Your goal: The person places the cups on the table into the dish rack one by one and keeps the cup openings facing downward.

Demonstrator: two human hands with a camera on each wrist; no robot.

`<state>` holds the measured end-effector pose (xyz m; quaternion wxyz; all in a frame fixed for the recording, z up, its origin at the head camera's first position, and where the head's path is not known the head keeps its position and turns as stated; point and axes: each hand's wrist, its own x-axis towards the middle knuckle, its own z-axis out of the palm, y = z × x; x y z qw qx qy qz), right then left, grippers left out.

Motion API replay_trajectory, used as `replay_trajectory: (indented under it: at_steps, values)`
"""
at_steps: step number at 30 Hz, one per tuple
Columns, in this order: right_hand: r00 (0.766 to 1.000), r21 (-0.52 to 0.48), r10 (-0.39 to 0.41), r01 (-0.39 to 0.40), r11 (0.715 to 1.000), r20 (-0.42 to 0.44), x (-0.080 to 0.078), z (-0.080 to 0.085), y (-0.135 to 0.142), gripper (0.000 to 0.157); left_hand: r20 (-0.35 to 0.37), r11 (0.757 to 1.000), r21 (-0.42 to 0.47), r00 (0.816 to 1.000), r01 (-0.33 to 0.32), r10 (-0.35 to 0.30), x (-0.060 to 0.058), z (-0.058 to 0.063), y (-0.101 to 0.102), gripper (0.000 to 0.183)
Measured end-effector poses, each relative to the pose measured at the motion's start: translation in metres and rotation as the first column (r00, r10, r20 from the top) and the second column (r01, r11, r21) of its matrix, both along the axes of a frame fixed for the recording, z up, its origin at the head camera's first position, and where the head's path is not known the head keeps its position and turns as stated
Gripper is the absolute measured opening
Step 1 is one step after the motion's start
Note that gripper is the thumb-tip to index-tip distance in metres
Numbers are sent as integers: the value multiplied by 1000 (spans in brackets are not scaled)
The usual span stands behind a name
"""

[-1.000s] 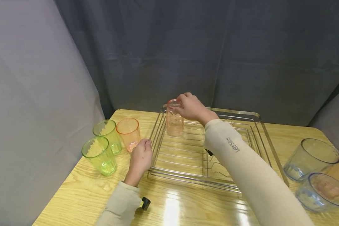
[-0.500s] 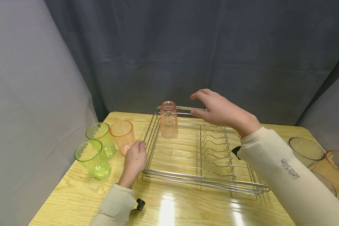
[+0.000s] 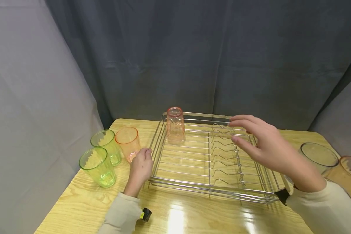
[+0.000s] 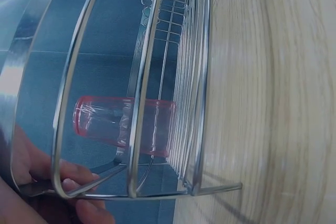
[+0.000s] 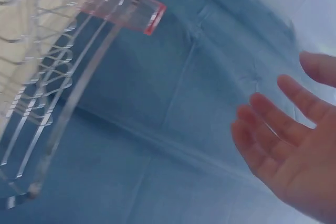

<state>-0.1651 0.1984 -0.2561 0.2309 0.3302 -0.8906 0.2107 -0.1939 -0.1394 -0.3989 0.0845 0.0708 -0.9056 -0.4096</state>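
My left hand [image 3: 141, 166] grips the left rim of a wire dish rack [image 3: 204, 115]; in the left wrist view its fingers [image 4: 79, 174] are curled round the frame at a corner. A clear pink tumbler [image 3: 175, 128] stands upside down in the rack's back left corner, nothing touching it but the rack. Over the right side of the rack, my right hand [image 3: 261, 143] hovers with fingers spread and nothing in them. The right wrist view also shows that hand [image 5: 294, 145] apart from the rack and tumbler.
Left of the rack stand two green tumblers [image 3: 100, 167] and an orange tumbler [image 3: 128, 143], all mouth up. At the right edge are a bluish glass [image 3: 318, 156] and an orange glass [image 3: 349, 172], partly behind my right arm. A dark curtain [image 3: 163, 65] hangs behind the table.
My right hand has let go of the pink tumbler, leaving it upside down in the rack, and has moved right and nearer. My left hand stays on the rim.
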Motion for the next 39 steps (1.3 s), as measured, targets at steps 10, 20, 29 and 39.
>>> replay_trajectory:
  at_steps: [10, 20, 29, 39]
  values:
    - [991, -76, -129, 126, 989, -38, 17, -38, 35, 39, 8, 1000, 21, 1000, 6, -6, -1, -1, -3, 41]
    - [945, -157, -287, 310, 938, 154, 17, -84, 63, 41, 18, 998, 54, 999, 29, -30, 0, -4, -4, 44]
    - [792, -140, -385, 500, 855, 474, 18, -113, 79, 70, 29, 998, 57, 999, 24, -26, 2, -3, -2, 43]
    - [626, 17, -384, 509, 861, 679, 6, -128, 90, 84, 23, 998, 62, 1000, 17, -18, 2, -1, -2, 43]
